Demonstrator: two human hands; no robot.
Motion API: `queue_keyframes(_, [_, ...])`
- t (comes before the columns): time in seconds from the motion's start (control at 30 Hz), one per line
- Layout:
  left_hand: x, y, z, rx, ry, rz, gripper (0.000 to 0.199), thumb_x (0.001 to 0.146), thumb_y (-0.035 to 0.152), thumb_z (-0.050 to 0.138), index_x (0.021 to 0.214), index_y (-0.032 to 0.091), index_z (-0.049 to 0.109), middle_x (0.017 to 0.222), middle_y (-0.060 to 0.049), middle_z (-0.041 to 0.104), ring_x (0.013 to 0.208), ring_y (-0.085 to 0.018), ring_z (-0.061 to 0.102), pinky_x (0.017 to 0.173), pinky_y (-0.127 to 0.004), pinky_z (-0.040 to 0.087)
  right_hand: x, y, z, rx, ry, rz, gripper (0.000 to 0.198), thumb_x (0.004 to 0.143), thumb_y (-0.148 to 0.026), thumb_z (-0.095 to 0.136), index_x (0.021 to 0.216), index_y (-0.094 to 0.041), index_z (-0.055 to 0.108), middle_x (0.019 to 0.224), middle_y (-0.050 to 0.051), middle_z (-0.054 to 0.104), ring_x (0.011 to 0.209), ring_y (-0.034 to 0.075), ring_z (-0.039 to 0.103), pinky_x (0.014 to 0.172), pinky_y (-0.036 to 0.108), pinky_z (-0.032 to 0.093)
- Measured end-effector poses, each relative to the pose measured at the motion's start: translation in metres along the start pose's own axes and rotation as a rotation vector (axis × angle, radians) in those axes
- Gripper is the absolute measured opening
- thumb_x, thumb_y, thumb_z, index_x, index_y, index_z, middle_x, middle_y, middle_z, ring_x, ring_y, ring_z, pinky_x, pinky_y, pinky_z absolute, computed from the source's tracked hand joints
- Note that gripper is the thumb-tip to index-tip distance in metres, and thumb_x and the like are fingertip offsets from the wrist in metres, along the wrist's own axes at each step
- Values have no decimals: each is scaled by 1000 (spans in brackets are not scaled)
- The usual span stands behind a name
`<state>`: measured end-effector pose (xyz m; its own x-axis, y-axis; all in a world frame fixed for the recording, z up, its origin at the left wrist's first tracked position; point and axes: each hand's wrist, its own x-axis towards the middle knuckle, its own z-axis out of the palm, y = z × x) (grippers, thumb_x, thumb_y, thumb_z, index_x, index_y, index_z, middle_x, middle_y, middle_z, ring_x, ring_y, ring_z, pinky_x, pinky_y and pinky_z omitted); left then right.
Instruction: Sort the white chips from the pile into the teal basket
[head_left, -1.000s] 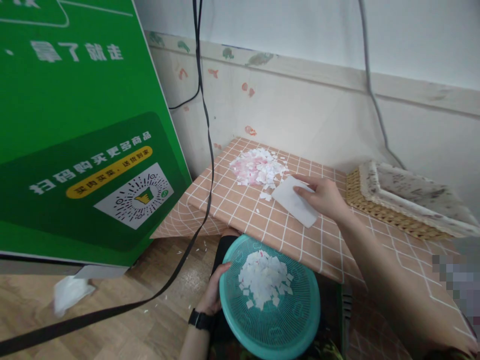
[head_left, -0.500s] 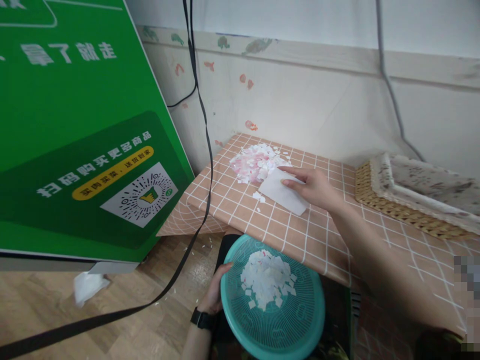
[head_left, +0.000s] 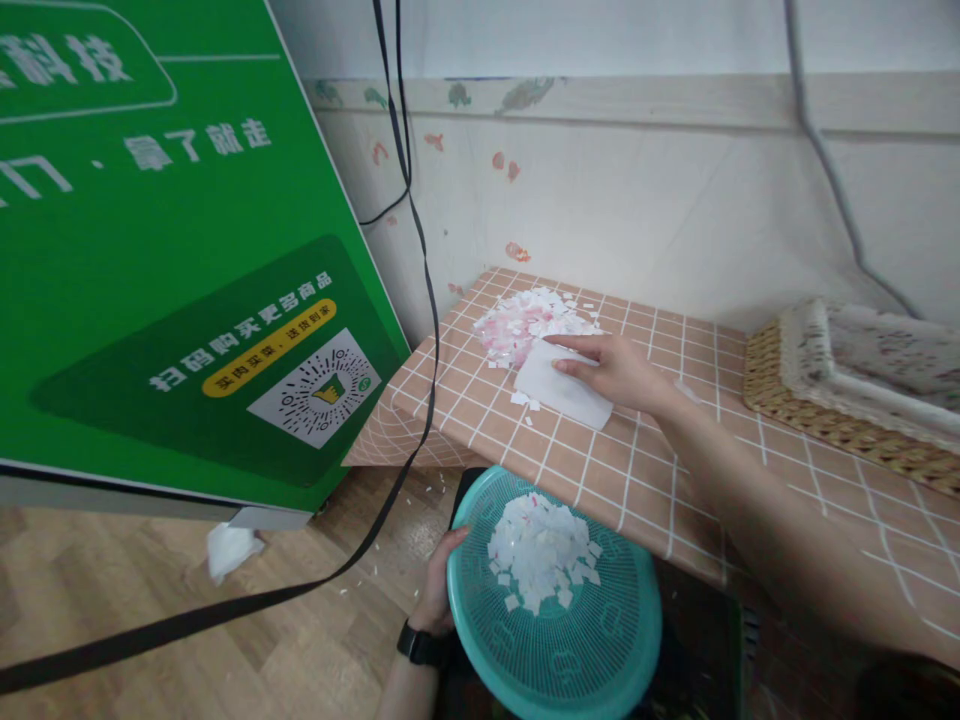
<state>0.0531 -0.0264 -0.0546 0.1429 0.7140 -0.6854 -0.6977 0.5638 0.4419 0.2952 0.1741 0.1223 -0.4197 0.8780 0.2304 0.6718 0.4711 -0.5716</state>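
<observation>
My right hand [head_left: 616, 370] pinches a white sheet of paper or thin card [head_left: 564, 388] low over the table. The sheet's far edge lies against a heap of white and pink paper scraps [head_left: 529, 322], and partly hides its near side. A few loose scraps [head_left: 525, 400] lie by its left corner. Below the table edge, my left hand [head_left: 439, 585] grips the left rim of a round teal plastic basket [head_left: 562, 660], fingers mostly hidden underneath. White paper scraps [head_left: 541, 550] are piled inside the basket, which is tilted slightly.
A checked brown cloth [head_left: 720, 440] covers the table against the wall. At its right stands a lined wicker basket [head_left: 787, 370]. To the left is a large green sign panel [head_left: 172, 210], with a black strap [head_left: 375, 520] hanging in front. White plastic [head_left: 231, 550] lies on the wooden floor.
My right hand has shifted the sheet slightly left along the table beside the heap. The whole view has swung a little left. My left hand still grips the teal basket.
</observation>
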Motion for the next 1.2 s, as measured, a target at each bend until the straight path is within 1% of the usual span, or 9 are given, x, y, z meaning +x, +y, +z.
queue_keyframes(0.07, [-9,3,2,-26,15,14,23,71,33,63,74,11,70,61,-5,70,52,-16,60,54,-27,47,0,2,0,23,-61,-38,38,82,-31,54,120,-28,59,112,2,65,93,21,62,79,35,48])
queue_keyframes(0.2, [-28,21,6,-11,89,64,20,72,30,62,73,11,69,64,-6,71,56,-18,63,58,-28,50,0,4,-5,11,-72,-15,38,80,-33,56,118,-27,61,111,2,66,90,20,62,75,32,48])
queue_keyframes(0.33, [-44,42,13,0,135,150,17,70,27,64,73,11,69,61,-5,70,53,-17,63,55,-27,50,-2,-2,-20,-1,-217,-27,29,78,-37,57,102,-25,69,96,1,70,81,19,63,69,30,47])
queue_keyframes(0.43, [-52,51,19,-27,126,149,17,72,26,63,75,10,69,66,-6,72,57,-18,64,59,-29,52,-4,-5,-30,-61,-196,7,27,77,-39,57,94,-24,71,85,0,71,72,18,63,64,28,46])
queue_keyframes(0.5, [-56,53,23,-46,113,172,16,72,25,62,75,10,69,64,-6,72,56,-17,64,58,-28,52,-5,-5,-33,-82,-204,-3,26,76,-40,57,90,-24,72,82,0,71,69,18,62,61,27,44])
queue_keyframes(0.67, [-59,53,26,-60,80,172,20,74,28,62,79,10,69,67,-7,72,57,-19,65,59,-29,53,-7,-5,-28,0,-348,-91,27,76,-40,57,92,-23,71,87,1,71,74,18,62,64,27,45])
queue_keyframes(0.83, [-61,51,27,-94,32,206,18,74,27,62,80,10,68,67,-5,72,57,-18,65,62,-29,53,-7,-7,-24,23,-336,-68,30,78,-41,56,94,-20,69,89,3,70,76,17,62,64,27,44])
queue_keyframes(1.0, [-61,48,26,-121,0,214,18,74,27,63,81,11,68,69,-5,73,59,-18,66,65,-30,54,-7,-7,-22,86,-428,-72,32,77,-45,57,94,-20,69,88,3,70,77,18,61,63,27,44])
queue_keyframes(1.2, [-61,48,25,-105,-2,206,19,75,28,62,81,11,68,70,-6,73,61,-18,66,64,-29,53,-4,-5,-14,77,-255,-5,34,79,-43,54,97,-18,69,88,5,69,74,18,61,62,28,44])
